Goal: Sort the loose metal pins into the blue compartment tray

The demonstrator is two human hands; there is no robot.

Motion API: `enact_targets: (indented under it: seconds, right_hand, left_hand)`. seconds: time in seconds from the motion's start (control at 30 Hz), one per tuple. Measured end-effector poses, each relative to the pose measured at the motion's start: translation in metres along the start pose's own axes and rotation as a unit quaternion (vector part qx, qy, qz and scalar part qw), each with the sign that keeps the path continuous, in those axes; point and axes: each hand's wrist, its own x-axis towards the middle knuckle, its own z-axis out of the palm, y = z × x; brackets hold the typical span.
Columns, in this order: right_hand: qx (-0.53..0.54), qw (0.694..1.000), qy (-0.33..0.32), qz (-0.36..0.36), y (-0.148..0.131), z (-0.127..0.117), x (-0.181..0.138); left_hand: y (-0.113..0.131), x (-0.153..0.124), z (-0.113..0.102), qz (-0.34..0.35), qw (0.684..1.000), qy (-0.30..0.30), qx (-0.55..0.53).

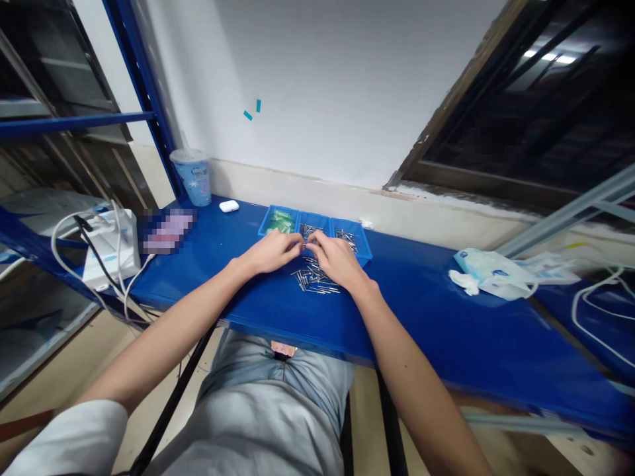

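In front of me rises a plain pale wall (322, 86), with two small teal strips of tape (258, 106) stuck on it and a cream band (297, 186) along its foot. A long blue table (431, 304) runs against it, its glossy top catching some light. To the right is a window (496, 125) in a worn brown frame (452, 99), chipped at the lower corner; its glass is dark, and a bright white strip of light (550, 57) shows in it. Blue metal posts (131, 59) stand at the left, joined by a crossbar (79, 123), with dark panes beyond. Below the table I see a beige floor (366, 410).
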Motion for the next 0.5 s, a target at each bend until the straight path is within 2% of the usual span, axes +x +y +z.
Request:
enact_targets:
  seconds: [0.5]
  right_hand:
    - [0.021,1.000,-0.010,-0.001,-0.0006,-0.0016,-0.0002]
  left_hand:
    - [-0.0044,0.0004,0.0020,0.007,1.000,0.005,-0.004]
